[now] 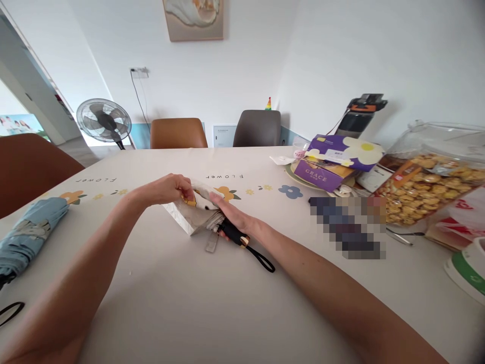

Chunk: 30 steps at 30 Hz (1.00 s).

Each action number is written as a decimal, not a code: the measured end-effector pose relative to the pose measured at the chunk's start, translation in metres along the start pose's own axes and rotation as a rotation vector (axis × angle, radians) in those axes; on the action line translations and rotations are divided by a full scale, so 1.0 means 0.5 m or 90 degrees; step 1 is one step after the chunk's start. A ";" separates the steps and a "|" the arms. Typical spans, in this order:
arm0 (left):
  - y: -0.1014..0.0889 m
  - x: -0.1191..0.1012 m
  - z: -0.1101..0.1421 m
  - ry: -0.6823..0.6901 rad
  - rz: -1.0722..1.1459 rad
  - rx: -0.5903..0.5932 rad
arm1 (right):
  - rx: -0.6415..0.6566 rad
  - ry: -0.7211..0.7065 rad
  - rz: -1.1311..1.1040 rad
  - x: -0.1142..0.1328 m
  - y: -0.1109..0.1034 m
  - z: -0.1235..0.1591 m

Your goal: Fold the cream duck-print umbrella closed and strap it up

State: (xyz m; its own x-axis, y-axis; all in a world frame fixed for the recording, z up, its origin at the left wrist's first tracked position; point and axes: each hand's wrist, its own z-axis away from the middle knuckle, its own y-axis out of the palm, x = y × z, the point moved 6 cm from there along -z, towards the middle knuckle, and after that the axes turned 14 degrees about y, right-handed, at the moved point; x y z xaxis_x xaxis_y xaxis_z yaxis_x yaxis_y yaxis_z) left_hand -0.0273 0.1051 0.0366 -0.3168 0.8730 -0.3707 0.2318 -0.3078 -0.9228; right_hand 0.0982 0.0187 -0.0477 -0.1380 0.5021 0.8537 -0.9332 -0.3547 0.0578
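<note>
A white folding umbrella point(185, 217) with a yellow and black print lies across the middle of the table, its canopy loose and partly folded. Its black handle point(235, 235) has a gold-coloured end and a wrist loop pointing toward the lower right. The fingers of my left hand point(172, 189) pinch the canopy cloth on the far left side. My right hand point(235, 215) wraps around the canopy's base beside the handle, thumb along the cloth, other fingers mostly hidden beneath. A small clear tag point(211, 242) hangs under the umbrella. At the left lies a folded light blue umbrella point(34, 232).
The white table point(170, 308) carries flower prints. On the right stand a purple box point(324, 173), a large clear snack jar point(428, 192) and a green-and-white roll point(468, 268). Beyond are chairs point(178, 133) and a standing fan point(104, 120). One dark item is pixelated.
</note>
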 end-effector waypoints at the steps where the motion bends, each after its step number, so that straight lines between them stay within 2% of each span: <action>1: 0.001 0.000 0.000 -0.003 0.010 0.006 | 0.007 0.004 0.002 -0.002 0.001 -0.002; 4: 0.005 -0.005 -0.003 -0.004 0.015 0.014 | -0.014 0.021 0.012 -0.008 -0.004 -0.012; 7: 0.009 -0.012 -0.006 0.001 0.006 0.025 | -0.083 0.032 0.040 -0.008 -0.013 -0.014; 12: 0.014 0.009 0.003 -0.051 0.049 0.075 | -0.148 -0.020 0.125 0.010 -0.002 0.002; 14: 0.004 0.022 0.013 -0.091 0.015 0.084 | -0.158 -0.041 0.161 0.017 0.007 0.007; 16: -0.025 0.034 0.024 -0.162 -0.080 0.027 | -0.176 -0.052 0.212 0.022 0.017 0.010; 18: -0.060 0.030 0.033 -0.209 -0.152 -0.098 | -0.222 -0.059 0.280 0.027 0.023 0.013; 20: -0.074 0.007 0.030 -0.158 -0.146 -0.196 | -0.276 -0.066 0.359 0.031 0.029 0.015; 21: -0.069 -0.008 0.023 -0.098 -0.122 -0.206 | -0.299 -0.069 0.397 0.033 0.033 0.015; 24: -0.025 -0.042 -0.004 0.063 -0.099 -0.118 | -0.350 -0.081 0.483 0.033 0.043 0.012; 26: -0.001 -0.041 -0.013 0.080 -0.134 -0.075 | -0.374 -0.091 0.506 0.031 0.046 0.009; 30: 0.006 -0.017 -0.016 0.011 -0.200 -0.076 | -0.387 -0.084 0.500 0.026 0.043 0.004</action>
State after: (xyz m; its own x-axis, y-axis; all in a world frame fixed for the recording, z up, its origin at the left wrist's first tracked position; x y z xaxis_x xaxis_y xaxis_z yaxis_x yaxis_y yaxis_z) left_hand -0.0167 0.0997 0.0379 -0.3742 0.9249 -0.0665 0.2317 0.0238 -0.9725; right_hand 0.0771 0.0162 -0.0343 -0.7849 0.1937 0.5886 -0.6090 -0.0662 -0.7904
